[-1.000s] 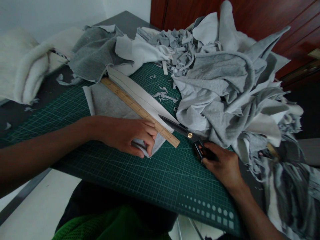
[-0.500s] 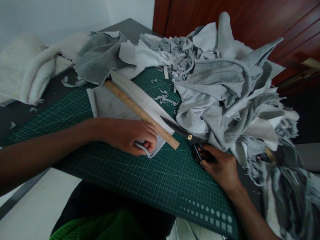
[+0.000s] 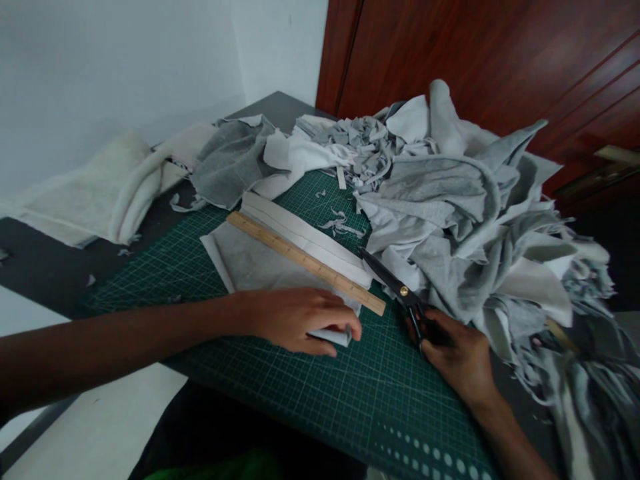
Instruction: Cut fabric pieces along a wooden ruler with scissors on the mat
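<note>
A piece of grey fabric (image 3: 265,257) lies on the green cutting mat (image 3: 300,393), with a pale strip (image 3: 310,237) along its far side that bears a drawn line. Across the fabric lies a wooden ruler (image 3: 305,263), set slantwise beside the strip. My left hand (image 3: 305,320) rests on the near part of the fabric, and its folded edge shows between thumb and curled fingers. In my right hand (image 3: 457,353) are black-handled scissors (image 3: 387,273). Their blades look closed together and point toward the right end of the strip.
A large heap of grey and white cloth (image 3: 445,193) covers the right side, with small scraps (image 3: 363,143) behind. Cream cloth (image 3: 135,187) and darker grey cloth (image 3: 237,163) lie at the back left. Thin offcuts (image 3: 343,223) sit on the mat. A reddish door (image 3: 475,60) stands behind.
The view has tilted up and shifted left. My left hand's fingers have loosened from a tighter curl on the fabric edge. The scissors' tip has drawn away from the strip toward its right end.
</note>
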`<state>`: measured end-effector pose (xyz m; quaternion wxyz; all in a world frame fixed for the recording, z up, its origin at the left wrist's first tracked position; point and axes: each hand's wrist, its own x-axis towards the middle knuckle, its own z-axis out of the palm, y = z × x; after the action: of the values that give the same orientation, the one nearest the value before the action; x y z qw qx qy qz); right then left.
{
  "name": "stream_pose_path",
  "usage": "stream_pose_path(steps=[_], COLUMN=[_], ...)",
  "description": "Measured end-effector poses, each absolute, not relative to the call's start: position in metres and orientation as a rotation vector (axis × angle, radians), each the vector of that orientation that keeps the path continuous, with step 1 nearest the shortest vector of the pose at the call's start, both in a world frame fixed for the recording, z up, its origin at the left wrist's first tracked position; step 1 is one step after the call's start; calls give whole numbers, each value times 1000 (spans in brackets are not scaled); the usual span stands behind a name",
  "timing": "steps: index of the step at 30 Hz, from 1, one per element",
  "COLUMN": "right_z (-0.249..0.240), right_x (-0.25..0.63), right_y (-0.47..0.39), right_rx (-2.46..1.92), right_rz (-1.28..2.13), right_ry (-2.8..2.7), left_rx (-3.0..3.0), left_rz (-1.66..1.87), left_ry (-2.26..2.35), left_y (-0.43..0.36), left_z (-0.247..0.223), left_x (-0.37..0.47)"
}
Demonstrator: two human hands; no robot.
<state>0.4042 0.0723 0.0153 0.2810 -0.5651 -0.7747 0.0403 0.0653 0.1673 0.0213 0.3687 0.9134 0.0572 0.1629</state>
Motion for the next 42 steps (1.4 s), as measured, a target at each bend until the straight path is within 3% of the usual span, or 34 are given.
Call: stream_pose_path(steps=[7,16,24,42], right_z=[8,0,3,6], right_x=[399,398,390,396], right_y=[76,79,91,106], right_rx=[-1516,-1659,-1689,-1665], right_rz=[-43,-33,0,177], right_ry=[-2084,-2044,-2036,-2057], left_rx=[2300,2508,2713,2744], left_rz=[406,812,647,305], left_ry=[-23,343,152,350], left_y=[157,189,177,182], left_z=[27,17,4,16], left_x=[60,63,68,26])
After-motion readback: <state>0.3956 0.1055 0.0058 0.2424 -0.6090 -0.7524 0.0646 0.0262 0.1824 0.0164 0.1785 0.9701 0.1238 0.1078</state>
